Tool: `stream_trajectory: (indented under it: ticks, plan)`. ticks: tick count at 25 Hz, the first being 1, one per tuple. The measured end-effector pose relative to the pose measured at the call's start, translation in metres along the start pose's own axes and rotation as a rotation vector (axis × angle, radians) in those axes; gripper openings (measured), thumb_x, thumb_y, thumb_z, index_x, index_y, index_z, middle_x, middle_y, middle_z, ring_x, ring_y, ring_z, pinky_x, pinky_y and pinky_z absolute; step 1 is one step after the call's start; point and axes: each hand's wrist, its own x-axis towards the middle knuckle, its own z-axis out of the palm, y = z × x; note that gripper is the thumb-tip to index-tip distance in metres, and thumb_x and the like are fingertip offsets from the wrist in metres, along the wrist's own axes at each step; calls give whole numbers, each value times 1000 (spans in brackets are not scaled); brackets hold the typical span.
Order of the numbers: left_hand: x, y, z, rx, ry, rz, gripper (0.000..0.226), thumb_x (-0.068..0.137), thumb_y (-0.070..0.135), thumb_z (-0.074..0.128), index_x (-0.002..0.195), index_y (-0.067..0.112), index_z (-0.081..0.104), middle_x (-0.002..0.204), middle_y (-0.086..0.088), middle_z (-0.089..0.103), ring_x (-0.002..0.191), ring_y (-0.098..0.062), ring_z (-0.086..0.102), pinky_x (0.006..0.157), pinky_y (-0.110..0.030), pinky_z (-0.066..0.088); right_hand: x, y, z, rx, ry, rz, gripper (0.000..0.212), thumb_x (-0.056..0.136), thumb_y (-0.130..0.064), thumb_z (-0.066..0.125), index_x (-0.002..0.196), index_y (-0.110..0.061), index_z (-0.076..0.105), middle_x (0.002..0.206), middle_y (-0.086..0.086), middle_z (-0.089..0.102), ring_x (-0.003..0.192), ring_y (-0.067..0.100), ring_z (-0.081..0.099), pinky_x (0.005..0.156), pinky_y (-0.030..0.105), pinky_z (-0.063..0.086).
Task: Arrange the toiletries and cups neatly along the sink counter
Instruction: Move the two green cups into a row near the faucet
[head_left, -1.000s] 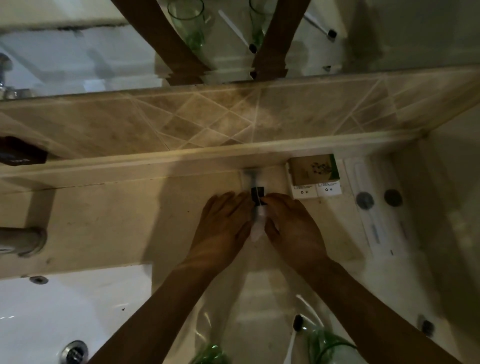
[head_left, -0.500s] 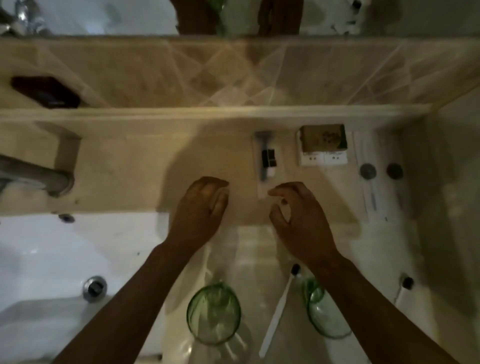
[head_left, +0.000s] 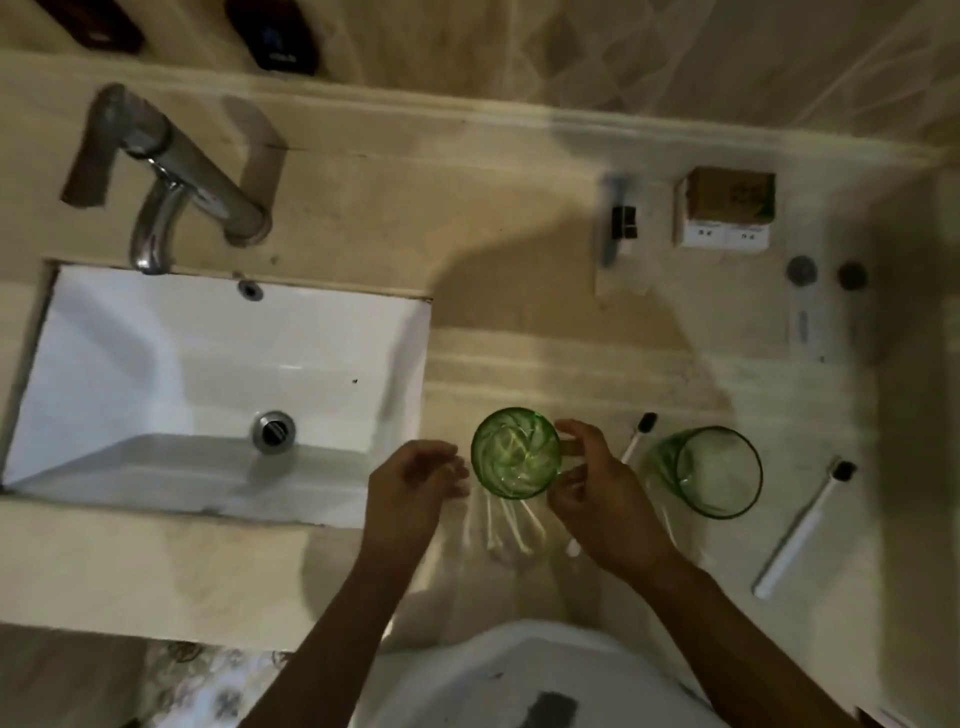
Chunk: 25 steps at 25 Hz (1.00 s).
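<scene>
Green glass cup (head_left: 516, 453): translucent, round-rimmed, upright on beige counter (head_left: 363, 208). Right hand (head_left: 592, 499) curls around its side, gripping; left hand (head_left: 410, 483) loosely open just beside it.

Two cups (head_left: 516, 453) (head_left: 719, 472) stand right of the sink (head_left: 218, 384), toothbrush (head_left: 640, 436) between them.

2 green cups (head_left: 517, 453), white sink (head_left: 218, 364)

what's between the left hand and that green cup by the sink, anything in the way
Nothing visible. The left hand sits just left of the green cup with only bare counter in the gap. The right hand is already curled at the cup's right side; whether it grips the cup is unclear.
</scene>
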Motion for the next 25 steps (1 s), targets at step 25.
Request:
stream_trajectory:
  ticks: [25]
  plan:
    - [156,121,92,-198,-98,168,34,86,-11,64,106,14,76,107,-7,77,103,-22,73,82,-34,62,176,-71,-41,294,416,24,52,79,-8,67,125,-27,52,95,-29,57,74,-22,58,61,-1,42]
